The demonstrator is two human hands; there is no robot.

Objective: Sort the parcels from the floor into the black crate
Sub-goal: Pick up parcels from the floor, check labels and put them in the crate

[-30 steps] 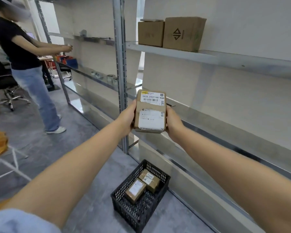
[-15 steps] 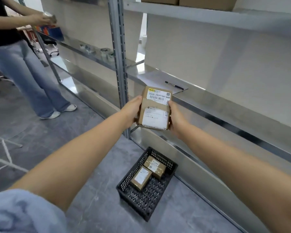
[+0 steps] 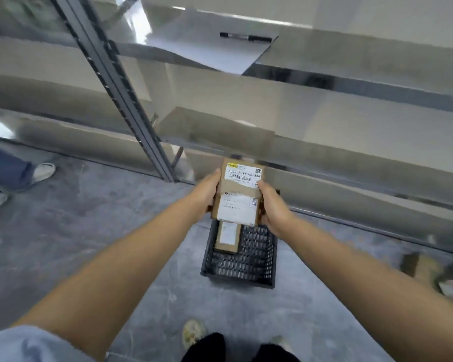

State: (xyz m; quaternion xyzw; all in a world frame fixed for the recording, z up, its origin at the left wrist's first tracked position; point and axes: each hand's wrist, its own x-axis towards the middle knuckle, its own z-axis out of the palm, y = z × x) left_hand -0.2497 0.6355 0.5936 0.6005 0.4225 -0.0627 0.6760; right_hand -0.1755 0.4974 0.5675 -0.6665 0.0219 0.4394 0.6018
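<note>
I hold a flat brown cardboard parcel (image 3: 239,194) with white labels and a barcode, label side up, between both hands. My left hand (image 3: 207,190) grips its left edge and my right hand (image 3: 272,205) grips its right edge. The parcel hangs right above the far end of the black mesh crate (image 3: 256,262), which stands on the grey floor. Inside the crate lies another brown parcel (image 3: 228,237) with a white label; the held parcel hides the crate's far part.
Metal shelving (image 3: 131,82) runs along the wall behind the crate. A sheet of paper (image 3: 212,43) with a black pen (image 3: 245,37) lies on a shelf. Blurred parcels (image 3: 429,270) lie on the floor at right. Another person's shoes (image 3: 43,171) stand at far left.
My view has tipped down toward the floor. Both hands have lowered the parcel from chest height to just over the crate, which now sits directly below it.
</note>
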